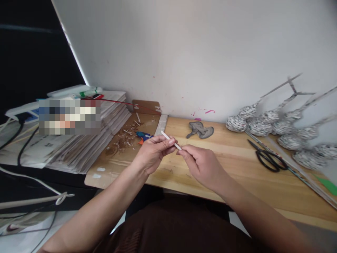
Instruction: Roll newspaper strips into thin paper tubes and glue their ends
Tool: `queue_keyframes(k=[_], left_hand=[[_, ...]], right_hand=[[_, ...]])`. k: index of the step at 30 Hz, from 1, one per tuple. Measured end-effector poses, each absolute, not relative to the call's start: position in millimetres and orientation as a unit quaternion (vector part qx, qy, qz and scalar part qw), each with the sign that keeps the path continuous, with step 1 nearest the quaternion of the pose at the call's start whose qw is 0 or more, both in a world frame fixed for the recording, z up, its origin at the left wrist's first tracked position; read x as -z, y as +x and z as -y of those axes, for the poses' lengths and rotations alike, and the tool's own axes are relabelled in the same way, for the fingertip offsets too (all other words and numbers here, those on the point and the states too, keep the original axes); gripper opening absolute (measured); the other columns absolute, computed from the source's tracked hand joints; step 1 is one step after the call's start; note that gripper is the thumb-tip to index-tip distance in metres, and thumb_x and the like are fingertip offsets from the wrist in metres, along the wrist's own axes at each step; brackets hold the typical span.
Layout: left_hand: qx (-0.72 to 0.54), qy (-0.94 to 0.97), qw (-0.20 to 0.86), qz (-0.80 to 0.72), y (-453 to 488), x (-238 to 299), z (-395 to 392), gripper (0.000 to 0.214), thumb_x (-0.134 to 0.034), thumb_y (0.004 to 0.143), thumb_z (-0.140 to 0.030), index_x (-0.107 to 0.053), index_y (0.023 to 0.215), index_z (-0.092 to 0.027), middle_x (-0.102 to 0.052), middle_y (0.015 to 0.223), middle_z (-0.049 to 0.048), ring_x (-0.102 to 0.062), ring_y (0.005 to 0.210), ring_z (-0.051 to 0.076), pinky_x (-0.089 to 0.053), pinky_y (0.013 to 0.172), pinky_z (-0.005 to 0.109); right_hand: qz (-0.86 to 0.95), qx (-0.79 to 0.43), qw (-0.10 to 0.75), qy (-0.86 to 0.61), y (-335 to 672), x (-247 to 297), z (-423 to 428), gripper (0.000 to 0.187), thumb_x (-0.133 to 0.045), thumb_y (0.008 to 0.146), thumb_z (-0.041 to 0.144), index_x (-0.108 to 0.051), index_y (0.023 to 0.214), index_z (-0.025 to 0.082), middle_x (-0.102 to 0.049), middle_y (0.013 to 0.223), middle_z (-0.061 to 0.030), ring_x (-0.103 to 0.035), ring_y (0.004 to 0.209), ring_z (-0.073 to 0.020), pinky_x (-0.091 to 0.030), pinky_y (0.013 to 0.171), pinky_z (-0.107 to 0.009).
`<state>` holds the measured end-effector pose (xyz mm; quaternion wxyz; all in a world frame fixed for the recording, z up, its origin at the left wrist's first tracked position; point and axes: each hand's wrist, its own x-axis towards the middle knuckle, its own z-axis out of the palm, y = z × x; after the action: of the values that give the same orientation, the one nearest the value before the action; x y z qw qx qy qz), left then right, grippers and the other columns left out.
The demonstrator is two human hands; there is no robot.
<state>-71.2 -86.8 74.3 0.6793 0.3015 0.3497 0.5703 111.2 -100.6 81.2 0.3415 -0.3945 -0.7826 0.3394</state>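
Observation:
A thin white rolled-paper stick (pixel 166 135) is pinched between the fingers of my left hand (pixel 152 151), tilted down to the right. My right hand (pixel 201 165) meets it at the lower end, fingertips closed on the tip. Both hands hover just above the wooden tabletop (pixel 237 175), near its front edge. A blue and orange glue gun (pixel 143 136) lies just behind my left hand, on a cardboard sheet (pixel 110 165) strewn with scraps.
Black scissors (pixel 268 159) lie at the right, beside long paper sticks. Several woven newspaper shapes (pixel 260 123) stand along the wall at the back right. A grey flat piece (pixel 200 130) lies at the back centre. A stack of newspapers (pixel 86 140) and cables fill the left.

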Motion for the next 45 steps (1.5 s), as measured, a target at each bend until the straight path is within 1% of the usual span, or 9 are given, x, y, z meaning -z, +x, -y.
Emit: queue_keyframes(k=[6,9,14,18,21,30,35,39,45], left_hand=[[-0.542,0.312,0.703,-0.339,-65.2,-72.3,85.4,0.018,-0.086,0.062,-0.017,-0.074,0.073,-0.010,-0.070,0.070,0.0025,-0.063,0.062,0.007,-0.052,0.061,0.014],[-0.532,0.310,0.715,-0.329,-62.0,-70.3,84.0,0.020,-0.086,0.061,-0.016,-0.074,0.076,-0.010,-0.070,0.069,0.0021,-0.063,0.060,0.007,-0.052,0.059,0.014],[-0.521,0.320,0.719,-0.330,-59.7,-65.8,83.0,0.020,-0.085,0.063,-0.017,-0.073,0.077,-0.010,-0.070,0.070,0.0023,-0.063,0.059,0.007,-0.052,0.059,0.016],[-0.541,0.319,0.701,-0.338,-58.8,-62.5,82.3,0.016,-0.084,0.065,-0.018,-0.072,0.072,-0.011,-0.069,0.069,0.0010,-0.063,0.060,0.007,-0.052,0.061,0.016],[-0.544,0.322,0.693,-0.346,-56.8,-60.3,81.3,0.016,-0.085,0.065,-0.019,-0.072,0.071,-0.011,-0.069,0.069,0.0014,-0.064,0.060,0.007,-0.053,0.062,0.017],[-0.513,0.320,0.728,-0.322,-55.9,-52.5,81.5,0.028,-0.083,0.068,-0.019,-0.075,0.094,-0.013,-0.075,0.085,0.0059,-0.070,0.076,0.013,-0.057,0.072,0.021],[-0.508,0.324,0.729,-0.325,-56.5,-50.4,81.1,0.025,-0.083,0.068,-0.020,-0.076,0.090,-0.012,-0.074,0.083,0.0056,-0.069,0.074,0.012,-0.057,0.069,0.020],[-0.503,0.327,0.730,-0.327,-55.1,-50.1,80.7,0.022,-0.084,0.066,-0.021,-0.076,0.084,-0.011,-0.072,0.077,0.0048,-0.067,0.068,0.010,-0.056,0.064,0.018],[-0.495,0.344,0.729,-0.325,-53.0,-48.2,81.5,0.021,-0.080,0.072,-0.021,-0.076,0.091,-0.013,-0.075,0.090,0.0079,-0.069,0.075,0.011,-0.055,0.067,0.018]], right_hand=[[0.551,-0.734,0.260,-0.299,117.3,-69.8,91.0,0.036,-0.045,0.095,0.049,-0.058,0.082,0.017,-0.038,0.048,0.0078,-0.034,0.038,-0.0067,-0.030,0.040,-0.020],[0.459,-0.826,0.234,-0.228,120.4,-62.9,86.3,0.032,-0.051,0.093,0.046,-0.055,0.079,0.017,-0.036,0.045,0.0092,-0.031,0.035,-0.0057,-0.026,0.037,-0.018],[0.465,-0.821,0.229,-0.239,122.5,-58.8,87.9,0.036,-0.051,0.092,0.050,-0.056,0.081,0.017,-0.034,0.044,0.0097,-0.031,0.035,-0.0056,-0.028,0.037,-0.018],[0.611,-0.639,0.309,-0.351,121.9,-61.9,96.4,0.034,-0.055,0.091,0.050,-0.060,0.089,0.016,-0.050,0.054,0.0054,-0.045,0.044,-0.0068,-0.037,0.045,-0.020],[0.659,-0.542,0.343,-0.393,121.8,-62.5,100.3,0.031,-0.052,0.094,0.046,-0.062,0.089,0.017,-0.053,0.056,0.0042,-0.048,0.048,-0.0066,-0.038,0.049,-0.020],[0.510,-0.732,0.310,-0.328,127.7,-57.9,92.7,0.037,-0.052,0.091,0.051,-0.060,0.081,0.016,-0.046,0.044,0.0069,-0.039,0.034,-0.0063,-0.033,0.038,-0.019],[0.516,-0.727,0.308,-0.332,128.4,-53.9,94.5,0.037,-0.053,0.092,0.050,-0.060,0.081,0.015,-0.049,0.045,0.0058,-0.042,0.036,-0.0065,-0.034,0.037,-0.018],[0.464,-0.793,0.283,-0.275,130.9,-49.9,92.9,0.034,-0.054,0.092,0.047,-0.060,0.079,0.016,-0.043,0.042,0.0073,-0.034,0.033,-0.0060,-0.031,0.035,-0.018],[0.391,-0.855,0.261,-0.218,135.8,-47.7,88.6,0.027,-0.054,0.091,0.038,-0.060,0.079,0.015,-0.038,0.039,0.0085,-0.030,0.032,-0.0060,-0.026,0.034,-0.017]])
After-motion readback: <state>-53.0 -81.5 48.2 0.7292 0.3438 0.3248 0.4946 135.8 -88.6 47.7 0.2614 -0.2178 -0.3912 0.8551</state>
